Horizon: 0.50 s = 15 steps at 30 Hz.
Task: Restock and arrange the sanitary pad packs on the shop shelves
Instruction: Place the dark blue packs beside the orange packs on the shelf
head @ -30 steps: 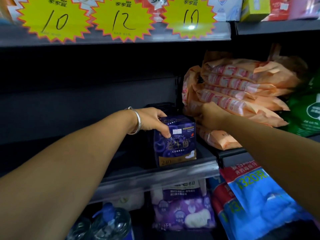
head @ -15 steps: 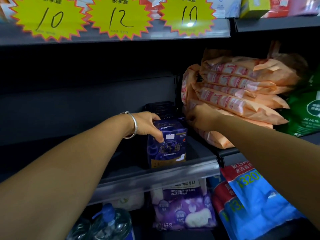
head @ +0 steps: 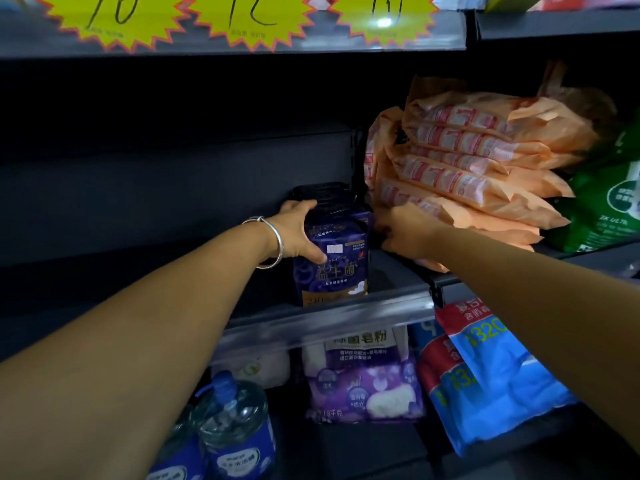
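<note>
On the dark middle shelf (head: 322,313), right end of the bay: one row of purple sanitary pad packs (head: 330,268) standing upright, front pack at the shelf lip, further packs lined up behind it toward the back panel. Left hand (head: 298,233), silver bangle (head: 273,242) at the wrist, grips the front pack, thumb on its face and fingers curled over its top left corner. Right hand (head: 403,230) reaches in at the right side of the same row; its fingers are hidden behind the packs, so its grip cannot be told.

Adjoining bay, right: stack of orange pad packs (head: 464,168) lying flat, several high, with more standing on edge at the stack's left; green pack (head: 613,209) beside them at the frame edge.

Shelf above: front rail carrying three yellow starburst price tags (head: 252,19), handwritten 10, 12, 10.

Shelf below: purple-and-white soap powder bag (head: 363,379), blue-and-red bags (head: 485,379) to its right, clear bottles with blue labels (head: 232,431) to its left.

Lighting dim; shelving dark grey.
</note>
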Each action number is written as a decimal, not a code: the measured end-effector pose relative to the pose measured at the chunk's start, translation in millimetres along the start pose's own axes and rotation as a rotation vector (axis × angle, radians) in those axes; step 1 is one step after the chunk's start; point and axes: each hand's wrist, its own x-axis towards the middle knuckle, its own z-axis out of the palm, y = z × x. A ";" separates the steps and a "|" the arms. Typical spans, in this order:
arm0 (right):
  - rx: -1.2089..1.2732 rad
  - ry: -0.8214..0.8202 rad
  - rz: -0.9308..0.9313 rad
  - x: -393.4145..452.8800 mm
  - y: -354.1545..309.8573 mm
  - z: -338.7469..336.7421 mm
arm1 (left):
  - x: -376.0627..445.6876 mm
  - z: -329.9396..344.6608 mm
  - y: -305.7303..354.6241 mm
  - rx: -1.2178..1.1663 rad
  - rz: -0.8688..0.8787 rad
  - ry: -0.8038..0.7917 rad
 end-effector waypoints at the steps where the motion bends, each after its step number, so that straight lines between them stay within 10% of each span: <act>1: 0.009 0.016 0.002 -7.9 -0.4 0.4 | -4.8 4.1 2.1 -0.020 0.005 0.048; 11: 0.099 0.001 -0.030 -133.4 -6.7 68.9 | -97.8 111.1 25.0 0.124 0.272 0.580; 15: 0.159 -0.204 -0.012 -194.1 -12.2 139.4 | -145.9 207.2 1.4 0.081 0.241 0.364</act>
